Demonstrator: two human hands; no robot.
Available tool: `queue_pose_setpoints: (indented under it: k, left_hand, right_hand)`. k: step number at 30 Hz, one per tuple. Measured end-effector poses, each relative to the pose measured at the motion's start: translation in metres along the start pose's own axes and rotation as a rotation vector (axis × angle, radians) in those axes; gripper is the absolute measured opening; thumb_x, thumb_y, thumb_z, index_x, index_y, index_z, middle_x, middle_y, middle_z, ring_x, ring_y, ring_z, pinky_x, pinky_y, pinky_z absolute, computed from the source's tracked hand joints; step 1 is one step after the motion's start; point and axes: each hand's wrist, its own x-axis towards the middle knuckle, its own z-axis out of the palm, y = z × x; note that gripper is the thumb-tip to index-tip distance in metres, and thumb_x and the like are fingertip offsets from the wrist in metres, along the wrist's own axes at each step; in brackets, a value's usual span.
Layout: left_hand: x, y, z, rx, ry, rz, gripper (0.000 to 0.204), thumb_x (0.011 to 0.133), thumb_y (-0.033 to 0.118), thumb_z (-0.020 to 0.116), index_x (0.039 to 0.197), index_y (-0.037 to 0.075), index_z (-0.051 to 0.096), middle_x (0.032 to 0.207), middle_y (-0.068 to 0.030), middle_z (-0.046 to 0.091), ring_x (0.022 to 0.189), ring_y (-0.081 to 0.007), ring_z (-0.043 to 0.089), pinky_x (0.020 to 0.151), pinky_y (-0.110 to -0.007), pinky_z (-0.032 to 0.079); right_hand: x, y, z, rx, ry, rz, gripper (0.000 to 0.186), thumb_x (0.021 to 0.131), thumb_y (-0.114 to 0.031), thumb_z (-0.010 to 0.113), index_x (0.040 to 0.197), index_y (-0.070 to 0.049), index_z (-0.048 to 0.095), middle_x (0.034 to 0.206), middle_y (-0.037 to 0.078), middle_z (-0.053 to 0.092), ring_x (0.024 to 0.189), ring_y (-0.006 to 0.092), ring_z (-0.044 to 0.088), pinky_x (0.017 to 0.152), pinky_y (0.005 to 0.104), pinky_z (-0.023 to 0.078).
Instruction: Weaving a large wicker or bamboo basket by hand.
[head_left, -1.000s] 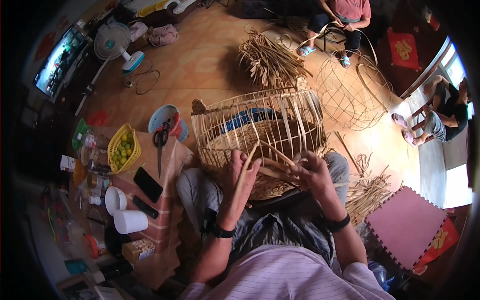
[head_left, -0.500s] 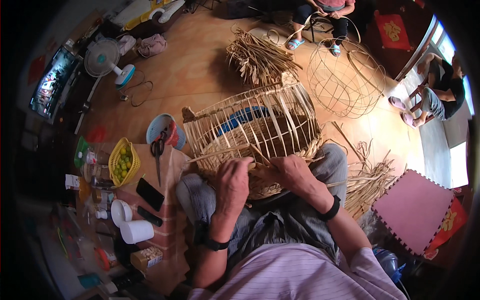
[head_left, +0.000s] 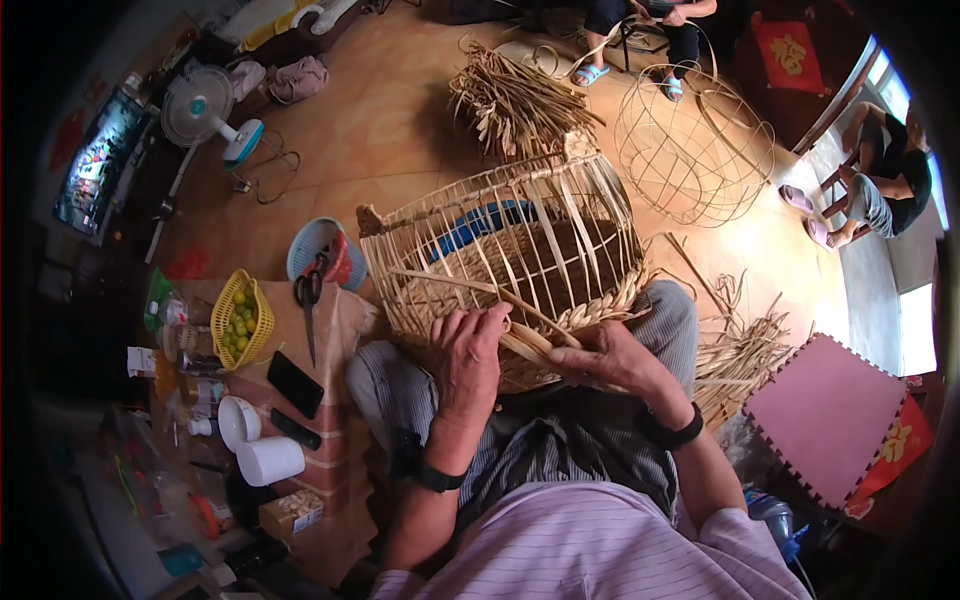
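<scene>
Reader: Where does the basket (head_left: 500,265) stand in relation to your grip?

Legend: It sits just beyond both of your hands, between your knees. Its braided edge lies nearest your fingers, and its slatted side rises farther off. A blue object (head_left: 475,230) shows through the slats, ahead of your grip.

Reader: And the state of each hand?

Legend: Your right hand (head_left: 610,358) is closed on a flat strip (head_left: 528,344), pinched between thumb and fingers. Your left hand (head_left: 467,350), back uppermost and fingers bent, lies against the near side of the basket; its fingertips are hidden, so whether it grasps anything cannot be told. A narrower strip (head_left: 541,317) slants across the gap between your hands.

Reader: What surrounds the grip?

Legend: To the left of your left hand, on a table, lie scissors (head_left: 312,332), a dark phone (head_left: 296,385) and, farther left, a yellow basket of green fruit (head_left: 240,326). To the right of your right hand lie loose dry strips (head_left: 740,357), then a pink mat (head_left: 825,420). Well beyond the slatted side rests a bundle of dry strips (head_left: 515,100).
</scene>
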Motion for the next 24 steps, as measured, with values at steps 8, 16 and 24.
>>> queue_pose_setpoints:
  k: [8, 16, 24]
  left_hand:
    - [-0.001, -0.012, 0.012, -0.315, -0.016, -0.110, 0.027, 0.092, -0.002, 0.070, 0.118, 0.005, 0.069, 0.096, -0.0149, 0.074, 0.092, -0.0310, 0.073, 0.079, -0.039, 0.057]
    - [0.006, -0.021, 0.008, -0.527, -0.118, -0.252, 0.023, 0.096, 0.005, 0.068, 0.118, 0.010, 0.073, 0.097, -0.0119, 0.077, 0.092, -0.0265, 0.076, 0.077, -0.035, 0.059]
    - [0.008, -0.023, -0.003, -0.526, -0.199, -0.221, 0.024, 0.096, 0.001, 0.066, 0.119, 0.008, 0.071, 0.101, -0.0151, 0.077, 0.096, -0.0279, 0.076, 0.081, -0.037, 0.059]
  right_hand:
    - [-0.011, 0.021, -0.023, 0.278, 0.144, 0.052, 0.051, 0.109, -0.047, 0.052, 0.097, -0.003, 0.075, 0.084, 0.003, 0.075, 0.061, 0.0133, 0.060, 0.056, 0.0289, 0.048]
    - [-0.034, 0.064, -0.019, 0.860, 0.138, -0.224, 0.034, 0.108, -0.035, 0.058, 0.105, -0.002, 0.066, 0.067, 0.003, 0.059, 0.056, 0.0129, 0.051, 0.057, 0.0272, 0.044]
    - [-0.052, 0.075, -0.060, 1.005, 0.484, -0.380, 0.032, 0.110, -0.032, 0.057, 0.124, -0.003, 0.061, 0.103, 0.007, 0.067, 0.077, 0.0122, 0.060, 0.069, 0.0281, 0.051]
